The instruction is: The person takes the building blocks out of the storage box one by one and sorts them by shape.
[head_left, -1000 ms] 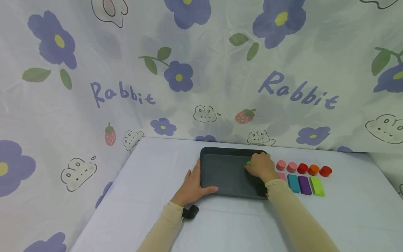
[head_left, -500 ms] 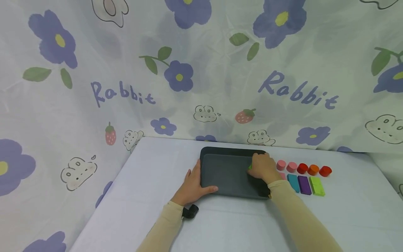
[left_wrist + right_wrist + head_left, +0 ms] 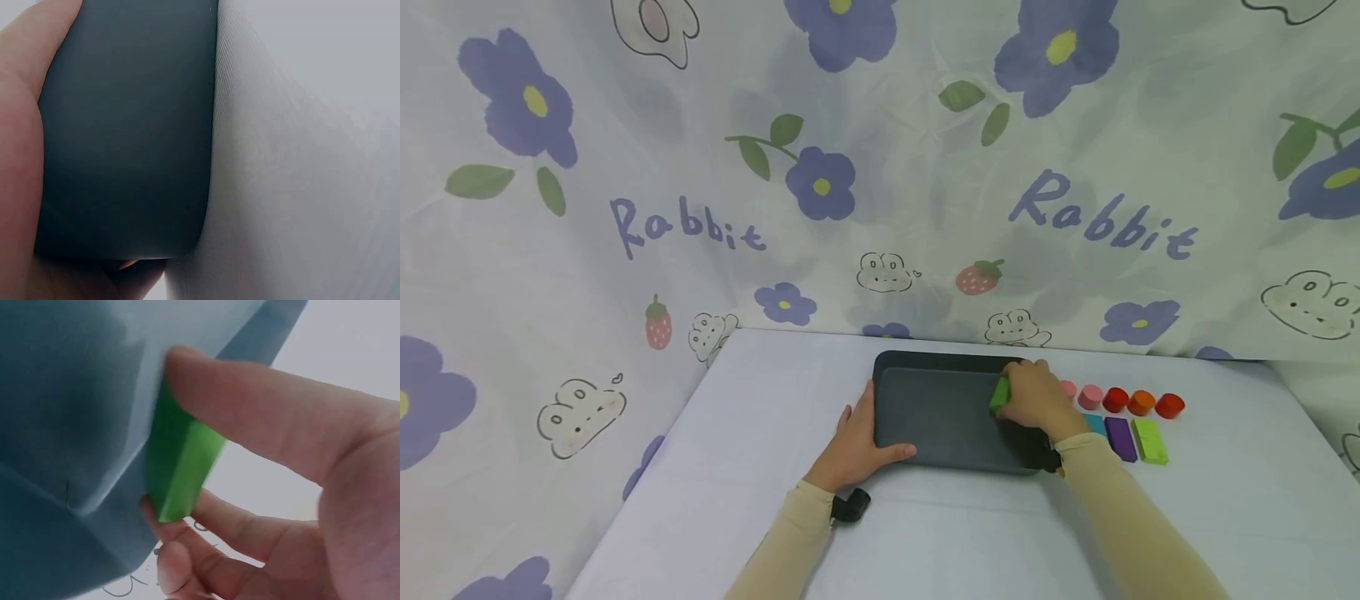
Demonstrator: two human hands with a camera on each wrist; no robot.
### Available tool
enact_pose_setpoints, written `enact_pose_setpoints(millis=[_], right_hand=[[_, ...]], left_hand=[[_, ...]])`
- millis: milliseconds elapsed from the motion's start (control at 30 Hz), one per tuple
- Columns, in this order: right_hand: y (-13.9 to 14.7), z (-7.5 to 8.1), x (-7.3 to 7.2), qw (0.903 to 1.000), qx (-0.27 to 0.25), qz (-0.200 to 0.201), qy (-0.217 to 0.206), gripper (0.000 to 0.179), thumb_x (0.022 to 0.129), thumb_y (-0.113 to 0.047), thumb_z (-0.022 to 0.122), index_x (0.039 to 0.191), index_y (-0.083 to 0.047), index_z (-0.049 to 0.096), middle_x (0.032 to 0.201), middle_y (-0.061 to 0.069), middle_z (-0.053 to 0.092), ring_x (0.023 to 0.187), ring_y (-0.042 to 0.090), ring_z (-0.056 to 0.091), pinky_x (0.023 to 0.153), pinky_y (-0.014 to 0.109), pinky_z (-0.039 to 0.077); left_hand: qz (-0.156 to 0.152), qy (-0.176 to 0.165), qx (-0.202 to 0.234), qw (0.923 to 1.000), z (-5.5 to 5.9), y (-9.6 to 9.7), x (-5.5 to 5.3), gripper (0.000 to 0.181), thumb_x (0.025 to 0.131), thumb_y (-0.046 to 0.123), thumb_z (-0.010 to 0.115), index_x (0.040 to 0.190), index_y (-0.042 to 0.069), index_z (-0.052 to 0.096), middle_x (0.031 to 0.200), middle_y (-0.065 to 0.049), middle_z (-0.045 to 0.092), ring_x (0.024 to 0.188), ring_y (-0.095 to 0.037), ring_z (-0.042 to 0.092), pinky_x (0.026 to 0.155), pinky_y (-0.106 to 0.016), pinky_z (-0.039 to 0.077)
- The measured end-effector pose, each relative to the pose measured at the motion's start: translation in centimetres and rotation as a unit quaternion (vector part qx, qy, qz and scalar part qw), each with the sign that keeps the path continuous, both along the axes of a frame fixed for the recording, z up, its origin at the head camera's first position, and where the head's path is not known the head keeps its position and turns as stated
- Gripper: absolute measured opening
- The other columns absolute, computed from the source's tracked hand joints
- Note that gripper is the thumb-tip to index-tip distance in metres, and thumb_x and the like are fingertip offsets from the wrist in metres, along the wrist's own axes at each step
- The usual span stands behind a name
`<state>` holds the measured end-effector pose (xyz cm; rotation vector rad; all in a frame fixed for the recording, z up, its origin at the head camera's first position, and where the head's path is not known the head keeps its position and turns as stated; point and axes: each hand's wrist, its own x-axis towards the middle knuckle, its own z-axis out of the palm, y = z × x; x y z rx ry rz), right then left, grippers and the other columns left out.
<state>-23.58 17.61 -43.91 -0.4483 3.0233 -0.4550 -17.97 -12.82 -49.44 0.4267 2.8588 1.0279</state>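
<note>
A dark grey rectangular tray lies on the white table. My left hand rests against its front left corner, fingers straight along the left side and thumb over the front edge. At the tray's right side, my right hand pinches a green block between thumb and fingers. In the right wrist view, the block is long and flat-sided, held close to the tray wall. The tray's dark outer side fills much of the left wrist view beside my hand.
Right of the tray stands a row of short cylinders: pink, red, orange and another red. In front lie teal, purple and lime blocks. A patterned cloth hangs behind the table.
My right hand has shifted slightly right at the tray's right side, and more of the green block shows in its fingers. My left hand stays on the tray corner.
</note>
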Motion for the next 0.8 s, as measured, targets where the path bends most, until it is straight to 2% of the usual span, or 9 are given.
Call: enact_pose_setpoints(millis=[133,533,700,800], right_hand=[[0.5,0.2,0.2,0.9997,-0.024,0.002,0.003,0.063,0.074,-0.02,0.088,0.124,0.008,0.061,0.105,0.019,0.063,0.095,0.036,0.051,0.076,0.046,0.053],[1.6,1.3,1.8,0.9954,-0.093,0.001,0.023,0.062,0.074,-0.01,0.087,0.127,0.006,0.059,0.113,0.024,0.061,0.098,0.038,0.052,0.075,0.048,0.056],[2.3,1.2,2.5,0.9937,-0.109,0.004,0.028,0.067,0.077,-0.01,0.086,0.133,0.007,0.055,0.126,0.029,0.057,0.105,0.042,0.051,0.083,0.053,0.055],[2.8,1.2,2.9,0.9933,-0.111,0.0,0.032,0.068,0.078,-0.01,0.085,0.136,0.007,0.054,0.133,0.031,0.053,0.113,0.045,0.049,0.091,0.058,0.052]], left_hand=[[0.001,-0.004,-0.001,1.0,0.0,0.0,0.0,0.128,0.081,0.067,0.072,0.16,0.001,-0.004,0.168,-0.012,0.004,0.153,-0.025,0.014,0.124,-0.05,0.002],[0.002,-0.003,0.004,1.0,-0.2,0.1,-0.1,0.128,0.081,0.065,0.073,0.16,0.0,-0.003,0.168,-0.013,0.005,0.153,-0.026,0.015,0.124,-0.05,0.002],[0.001,-0.002,0.008,1.0,-0.2,0.1,-0.1,0.129,0.08,0.067,0.073,0.16,0.0,-0.003,0.168,-0.013,0.005,0.153,-0.027,0.015,0.124,-0.05,0.003],[0.002,0.0,0.008,1.0,-0.3,0.0,-0.2,0.129,0.08,0.068,0.073,0.16,0.001,-0.003,0.168,-0.012,0.005,0.153,-0.026,0.015,0.124,-0.049,0.003]])
